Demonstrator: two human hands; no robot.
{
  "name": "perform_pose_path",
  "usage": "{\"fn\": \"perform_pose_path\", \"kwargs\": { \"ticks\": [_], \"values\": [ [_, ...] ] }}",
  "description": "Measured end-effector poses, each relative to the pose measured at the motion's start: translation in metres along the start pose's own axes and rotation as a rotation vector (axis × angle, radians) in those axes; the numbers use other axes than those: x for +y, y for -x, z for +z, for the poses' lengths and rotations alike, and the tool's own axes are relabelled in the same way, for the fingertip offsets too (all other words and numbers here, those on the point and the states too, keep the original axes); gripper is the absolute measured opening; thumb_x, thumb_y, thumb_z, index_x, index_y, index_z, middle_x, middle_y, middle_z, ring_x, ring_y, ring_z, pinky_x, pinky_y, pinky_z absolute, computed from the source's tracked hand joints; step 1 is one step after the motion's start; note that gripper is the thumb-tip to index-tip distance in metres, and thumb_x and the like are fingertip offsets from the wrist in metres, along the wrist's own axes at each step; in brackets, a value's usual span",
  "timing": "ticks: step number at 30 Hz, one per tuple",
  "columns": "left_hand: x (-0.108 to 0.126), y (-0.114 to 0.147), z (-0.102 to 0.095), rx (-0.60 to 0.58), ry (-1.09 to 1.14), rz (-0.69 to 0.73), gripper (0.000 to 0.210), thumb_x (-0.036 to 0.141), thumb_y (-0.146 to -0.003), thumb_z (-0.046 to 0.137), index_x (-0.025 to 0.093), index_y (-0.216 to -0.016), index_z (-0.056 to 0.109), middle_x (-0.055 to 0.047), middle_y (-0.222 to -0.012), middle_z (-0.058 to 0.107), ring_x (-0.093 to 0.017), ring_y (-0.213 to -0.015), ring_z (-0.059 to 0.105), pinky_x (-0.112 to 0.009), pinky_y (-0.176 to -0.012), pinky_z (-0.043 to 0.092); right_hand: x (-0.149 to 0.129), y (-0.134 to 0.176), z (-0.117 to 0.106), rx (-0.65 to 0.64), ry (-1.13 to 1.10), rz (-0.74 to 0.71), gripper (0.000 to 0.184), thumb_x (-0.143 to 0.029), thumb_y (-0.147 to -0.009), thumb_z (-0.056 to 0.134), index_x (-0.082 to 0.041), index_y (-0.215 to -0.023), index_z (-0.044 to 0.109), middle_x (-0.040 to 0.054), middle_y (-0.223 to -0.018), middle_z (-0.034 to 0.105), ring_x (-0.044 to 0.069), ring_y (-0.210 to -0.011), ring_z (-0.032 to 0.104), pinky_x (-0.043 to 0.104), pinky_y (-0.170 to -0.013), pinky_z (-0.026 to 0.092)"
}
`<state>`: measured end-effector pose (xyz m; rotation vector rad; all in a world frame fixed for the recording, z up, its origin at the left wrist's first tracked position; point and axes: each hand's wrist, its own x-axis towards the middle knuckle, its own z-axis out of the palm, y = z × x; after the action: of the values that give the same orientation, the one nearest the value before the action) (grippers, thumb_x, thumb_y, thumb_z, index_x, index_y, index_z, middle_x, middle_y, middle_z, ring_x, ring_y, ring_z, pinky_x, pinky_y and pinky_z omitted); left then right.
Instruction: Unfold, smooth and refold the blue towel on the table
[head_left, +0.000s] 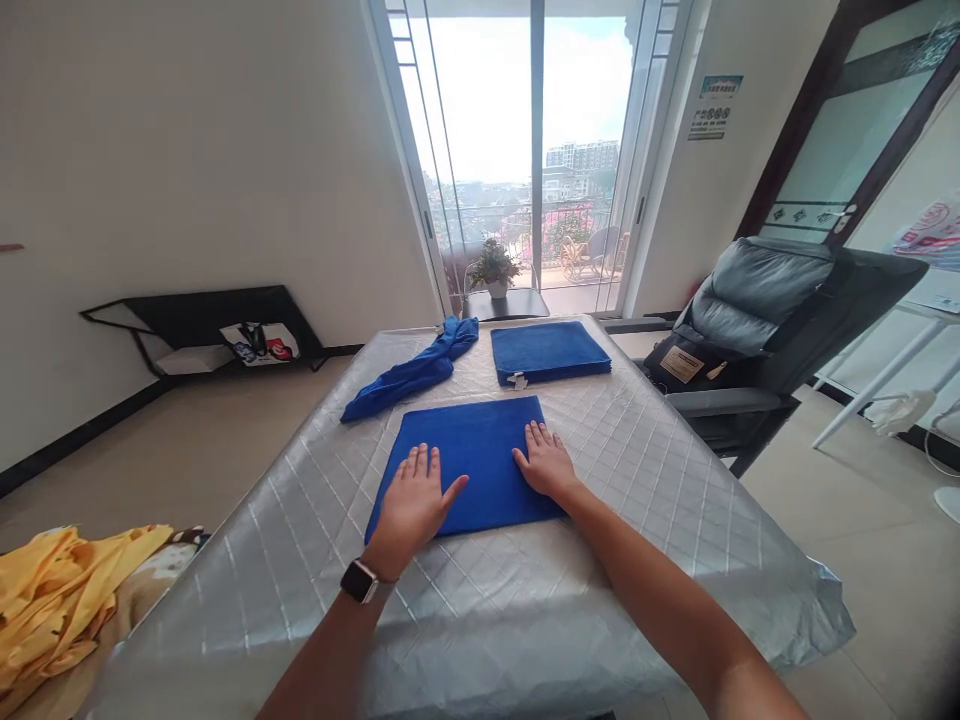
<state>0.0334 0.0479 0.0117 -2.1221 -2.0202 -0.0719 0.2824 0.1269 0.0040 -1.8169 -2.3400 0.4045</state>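
Observation:
A blue cloth (480, 465), folded into a flat rectangle, lies before me on the table's silver quilted cover (645, 560). My left hand (412, 500) rests flat on its left part, fingers stretched and thumb spread to the side. On the right edge of the same cloth, my right hand (546, 460) lies palm down with its fingers extended. Behind it sits a neat stack of folded blue cloths (551, 350), a white tag showing at the front. A loose, twisted blue cloth (412, 372) stretches diagonally at the far left of the table.
A dark grey padded armchair (750, 320) stands close to the table's right side. Yellow fabric (67, 600) is piled at the lower left. Beyond the far edge, a potted plant (495, 268) stands in front of the glass sliding door. A black rack (217, 330) leans by the left wall.

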Motion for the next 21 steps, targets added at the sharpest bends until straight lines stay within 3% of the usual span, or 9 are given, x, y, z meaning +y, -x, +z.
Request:
{"fn": "perform_pose_path", "kwargs": {
  "ticks": [5,7,9,11,14,21],
  "values": [
    [0.102,-0.063,-0.009,-0.057,0.178,0.349,0.076,0.057,-0.109,0.018,0.006,-0.159,0.042,-0.019,-0.166,0.039,-0.028,-0.156,0.034,-0.042,-0.129,0.026,0.003,0.003,0.0,-0.002,0.073,-0.017,0.07,-0.043,-0.108,0.027,-0.007,-0.168,0.021,0.0102,-0.175,0.016,0.024,-0.163,0.013,0.042,-0.131,0.01],
    [0.125,-0.082,-0.002,-0.066,0.262,0.379,0.068,0.05,-0.11,0.019,0.01,-0.16,0.042,-0.018,-0.166,0.039,-0.026,-0.157,0.032,-0.043,-0.129,0.025,0.006,0.004,0.0,-0.007,0.105,-0.048,0.069,-0.035,-0.106,0.03,-0.008,-0.168,0.019,0.0087,-0.176,0.015,0.024,-0.163,0.012,0.041,-0.131,0.011],
    [0.133,-0.093,0.007,-0.081,0.317,0.342,0.065,0.046,-0.111,0.019,0.009,-0.16,0.041,-0.019,-0.167,0.037,-0.027,-0.158,0.029,-0.044,-0.129,0.025,0.007,0.004,0.0,-0.001,0.118,-0.062,0.069,-0.03,-0.104,0.031,-0.01,-0.169,0.019,0.0078,-0.176,0.015,0.024,-0.163,0.013,0.042,-0.131,0.012],
    [0.128,-0.097,0.016,-0.097,0.338,0.28,0.067,0.045,-0.11,0.018,0.005,-0.16,0.039,-0.021,-0.168,0.033,-0.028,-0.159,0.027,-0.044,-0.13,0.022,0.007,0.003,0.0,0.007,0.11,-0.047,0.067,-0.031,-0.105,0.029,-0.01,-0.169,0.021,0.0079,-0.175,0.018,0.024,-0.162,0.015,0.042,-0.131,0.014],
    [0.102,-0.095,0.025,-0.098,0.335,0.212,0.075,0.053,-0.109,0.016,0.004,-0.162,0.035,-0.02,-0.17,0.03,-0.028,-0.16,0.024,-0.045,-0.131,0.018,0.004,0.002,0.0,0.019,0.073,-0.016,0.067,-0.039,-0.107,0.026,-0.009,-0.167,0.026,0.0086,-0.175,0.02,0.023,-0.162,0.016,0.042,-0.131,0.013],
    [-0.009,-0.077,0.035,-0.171,0.261,-0.06,0.085,0.063,-0.106,0.011,0.005,-0.165,0.027,-0.017,-0.173,0.023,-0.027,-0.161,0.019,-0.044,-0.131,0.014,0.003,0.002,-0.004,-0.003,0.039,0.005,0.068,-0.047,-0.109,0.022,-0.011,-0.168,0.025,0.0082,-0.175,0.019,0.022,-0.162,0.014,0.041,-0.131,0.01]
  ]
}}
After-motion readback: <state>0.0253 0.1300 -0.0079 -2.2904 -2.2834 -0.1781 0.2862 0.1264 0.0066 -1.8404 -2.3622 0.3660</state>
